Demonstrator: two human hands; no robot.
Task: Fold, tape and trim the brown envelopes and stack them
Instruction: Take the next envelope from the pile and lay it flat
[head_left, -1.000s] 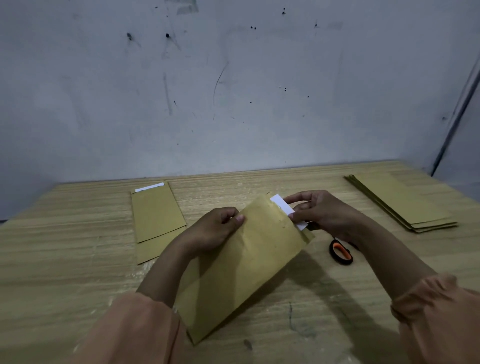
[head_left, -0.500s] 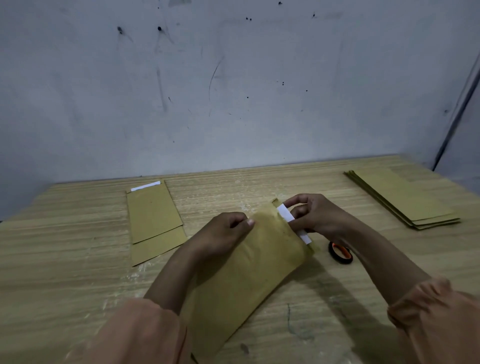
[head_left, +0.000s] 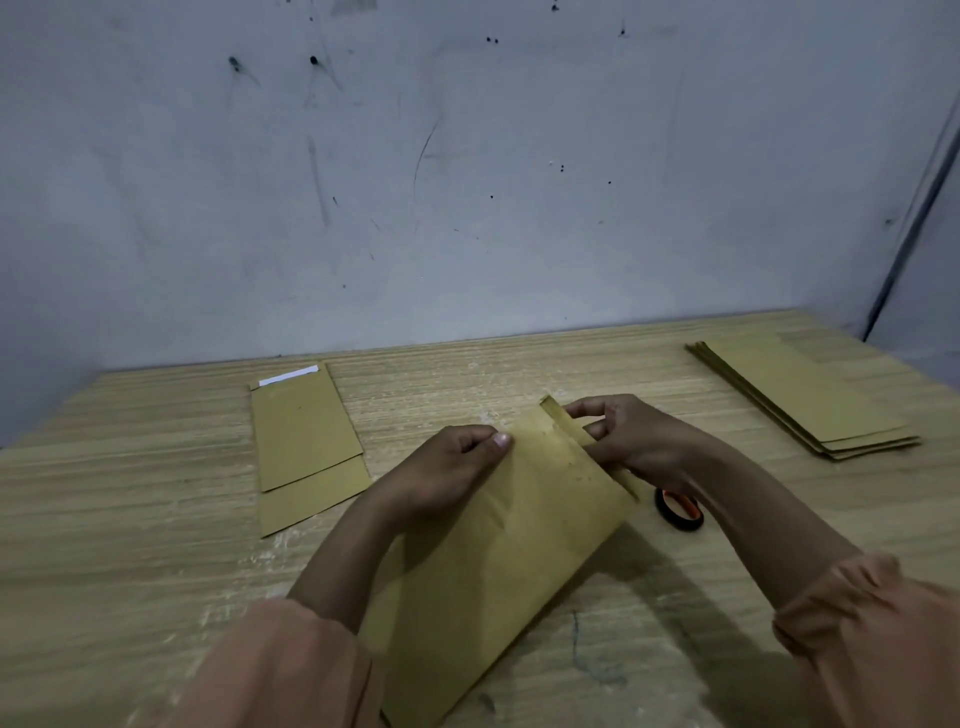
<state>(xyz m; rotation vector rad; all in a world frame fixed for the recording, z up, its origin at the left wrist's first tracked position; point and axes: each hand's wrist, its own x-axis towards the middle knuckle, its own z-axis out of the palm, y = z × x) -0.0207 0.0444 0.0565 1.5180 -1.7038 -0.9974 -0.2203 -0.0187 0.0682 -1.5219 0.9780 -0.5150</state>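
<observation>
1. Envelope in work (head_left: 498, 561) lies diagonally on the table (head_left: 130, 519), near corner toward the person, flap end pointing away to the right. Judged step: folding the top flap (head_left: 582, 447) over.
2. Left hand (head_left: 447, 473) sits at the envelope's left edge, fingers curled, thumb pressed onto the paper: a pinch on the edge. Use it as the anchor; don't let the body rotate while the flap goes down.
3. Right hand (head_left: 628, 441) is at the flap end, fingers curled around the folded strip and pinching it against the body. No white strip visible on this flap now; can't tell if it's covered or folded under.
4. To do it well: line the flap's edge parallel to the envelope mouth first, then run a fingertip along the crease from one corner to the other. A crease from the middle out risks a skewed corner.
5. Black-and-orange tape roll (head_left: 678, 512) lies just beside the right wrist, partly hidden. Close enough to grab without releasing the left anchor.
6. Finished pile (head_left: 306, 441), two envelopes offset, white strip at its far end, sits far left. The envelope probably goes there.
7. Unprocessed stack (head_left: 800, 395) is far right, well apart.
</observation>
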